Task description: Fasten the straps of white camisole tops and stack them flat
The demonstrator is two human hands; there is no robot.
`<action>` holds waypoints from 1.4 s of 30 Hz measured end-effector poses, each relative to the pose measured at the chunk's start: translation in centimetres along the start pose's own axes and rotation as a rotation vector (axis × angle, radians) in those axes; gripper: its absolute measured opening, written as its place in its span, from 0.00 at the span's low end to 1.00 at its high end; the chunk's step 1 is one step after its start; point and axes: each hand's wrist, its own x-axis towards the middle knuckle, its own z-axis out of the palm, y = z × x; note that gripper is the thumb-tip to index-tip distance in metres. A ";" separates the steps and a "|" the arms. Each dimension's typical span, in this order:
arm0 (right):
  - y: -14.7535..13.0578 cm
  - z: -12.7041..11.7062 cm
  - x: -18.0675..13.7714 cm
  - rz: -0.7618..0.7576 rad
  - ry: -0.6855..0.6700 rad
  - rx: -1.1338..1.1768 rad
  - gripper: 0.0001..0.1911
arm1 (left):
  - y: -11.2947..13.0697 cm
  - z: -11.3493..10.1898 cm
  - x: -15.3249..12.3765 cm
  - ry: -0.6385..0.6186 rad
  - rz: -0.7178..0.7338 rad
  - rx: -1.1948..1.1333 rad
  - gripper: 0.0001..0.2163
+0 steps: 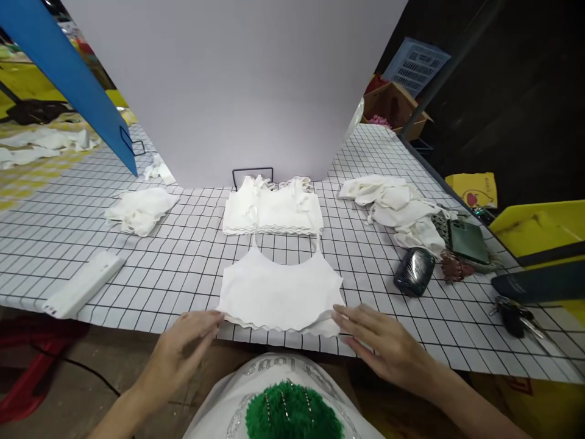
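Observation:
A white strappy crop top (278, 292) lies flat at the table's front edge, its thin straps pointing away from me and its wavy hem toward me. My left hand (189, 341) touches the lower left corner with its fingertips, thumb held apart from the fingers. At the lower right corner, my right hand (381, 341) rests stretched fingers on the fabric, where the hem is slightly folded and an under layer shows. Just beyond the straps sits a neat stack of similar white tops (274, 210) with scalloped edges.
A large pale board (247, 91) stands behind the stack. Loose white garments (141, 210) lie left, with another heap (393, 204) right. A white bar-shaped object (85, 283), a black wrapped bundle (414, 271), a green pouch (468, 241) and keys (516, 317) are on the grid cloth.

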 end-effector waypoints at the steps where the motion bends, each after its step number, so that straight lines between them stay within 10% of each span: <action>1: 0.9 0.0 1.5 -0.005 0.038 0.012 0.23 | -0.2 -0.3 1.2 0.044 -0.074 -0.074 0.12; 10: 11.3 7.3 25.5 0.335 -0.059 0.012 0.11 | -4.3 2.1 14.9 0.122 -0.303 -0.309 0.11; 15: 12.4 11.9 31.9 0.355 -0.229 -0.112 0.04 | -7.6 1.8 18.8 0.208 -0.380 -0.371 0.13; 22: 10.7 10.5 29.6 0.152 -0.008 0.083 0.08 | -8.3 -0.1 21.4 0.125 -0.327 -0.726 0.30; 27: 8.5 8.0 27.1 -0.004 0.223 0.271 0.08 | -5.4 -0.4 19.6 -0.019 -0.376 -0.953 0.16; 42: 4.0 6.6 16.0 -0.113 0.125 0.334 0.08 | 0.8 0.4 8.4 0.047 -0.530 -0.780 0.12</action>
